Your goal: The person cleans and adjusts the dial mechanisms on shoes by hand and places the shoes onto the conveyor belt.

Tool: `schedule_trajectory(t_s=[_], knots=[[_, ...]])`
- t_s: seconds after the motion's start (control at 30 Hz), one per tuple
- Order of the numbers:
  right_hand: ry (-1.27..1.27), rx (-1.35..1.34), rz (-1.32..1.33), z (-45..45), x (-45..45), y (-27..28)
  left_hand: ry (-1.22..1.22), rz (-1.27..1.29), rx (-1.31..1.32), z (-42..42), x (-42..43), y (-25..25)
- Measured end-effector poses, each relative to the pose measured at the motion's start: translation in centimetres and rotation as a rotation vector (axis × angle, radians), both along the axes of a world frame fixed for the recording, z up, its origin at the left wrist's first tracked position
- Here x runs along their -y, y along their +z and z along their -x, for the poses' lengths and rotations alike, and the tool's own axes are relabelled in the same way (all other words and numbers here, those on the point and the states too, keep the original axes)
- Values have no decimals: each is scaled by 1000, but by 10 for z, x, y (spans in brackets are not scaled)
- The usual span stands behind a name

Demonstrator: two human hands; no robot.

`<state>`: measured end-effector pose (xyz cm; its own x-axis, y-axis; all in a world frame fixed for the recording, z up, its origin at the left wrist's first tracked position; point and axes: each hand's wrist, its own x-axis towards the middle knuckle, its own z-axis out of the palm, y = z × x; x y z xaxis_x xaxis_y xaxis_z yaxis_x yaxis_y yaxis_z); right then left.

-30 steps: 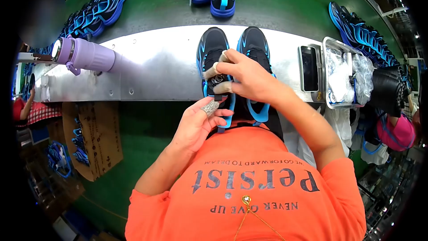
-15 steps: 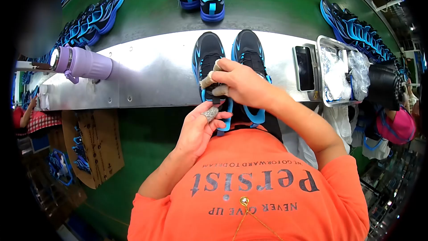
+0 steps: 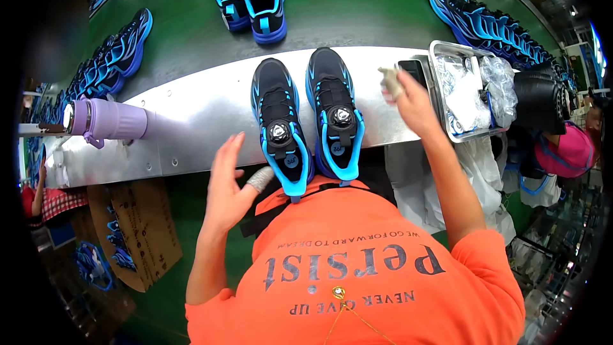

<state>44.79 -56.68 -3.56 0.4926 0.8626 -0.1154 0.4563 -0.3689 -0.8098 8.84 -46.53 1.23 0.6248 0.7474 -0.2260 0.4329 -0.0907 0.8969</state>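
A pair of black and blue sneakers stands on the metal ledge, heels toward my body: the left sneaker (image 3: 273, 86) and the right sneaker (image 3: 329, 76). Each tongue carries a round lacing dial, the left dial (image 3: 279, 133) and the right dial (image 3: 341, 116). Beside the left sneaker's heel, my left hand (image 3: 231, 185) is open, fingers apart, with grey tape round one finger. To the right of the pair, my right hand (image 3: 412, 99) hovers near the phone (image 3: 412, 71). Its fingers wear pale covers and are loosely spread, with nothing seen in them.
A lilac bottle (image 3: 115, 119) lies on the ledge at left. At right sits a metal tray (image 3: 436, 83) of clear plastic bags. Another sneaker pair (image 3: 264, 9) and rows of sneakers (image 3: 121, 51) stand on the green belt (image 3: 345, 0). A cardboard box (image 3: 156, 236) is below left.
Both hands have left the left sneaker; my left hand moved left and opened, my right hand moved right toward the phone. Both dials now show. The view has shifted slightly.
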Motion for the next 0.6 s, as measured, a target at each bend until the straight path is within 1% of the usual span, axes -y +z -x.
schedule_trajectory(t_s=[0.03,0.07,0.1,0.13,0.2,0.23,0.27,0.3,0.33,0.37,0.4,0.43,0.47,0.53,0.57,0.6], knots=[[-24,27,86,2,18,-27,-40,136,113,-9,3,-20],[-8,-96,94,21,34,-37,-82,273,224,-19,7,-40],[-29,-420,341,36,35,-40,77,357,146,-30,23,-57],[-27,-468,204,65,40,-28,87,293,194,-43,28,-66],[-47,-358,76,61,34,-30,-11,25,4,-52,24,-82],[-54,-307,11,60,30,-32,-51,51,28,-63,10,-67],[-58,-254,-58,58,23,-34,-35,29,76,-76,-5,-67],[-30,-137,-145,43,12,-33,-47,0,99,-94,-25,-54],[-46,-27,-74,19,-2,-30,-63,-22,120,-114,-46,-36],[-83,-34,-119,-2,-23,-24,15,61,22,-138,-68,-25],[-178,-152,-145,-15,-47,-2,92,145,-71,-161,-89,-18],[-128,-26,-454,-31,-73,-1,105,47,162,-179,-108,-30],[-163,-9,-432,-38,-87,16,113,-51,395,-193,-124,-42],[-119,4,-481,-37,-106,23,75,-331,329,-212,-142,-30],[-38,61,-460,-33,-106,21,-7,-629,173,-210,-156,-30],[42,119,-436,-23,-100,17,-15,-861,53,-207,-173,-45]])
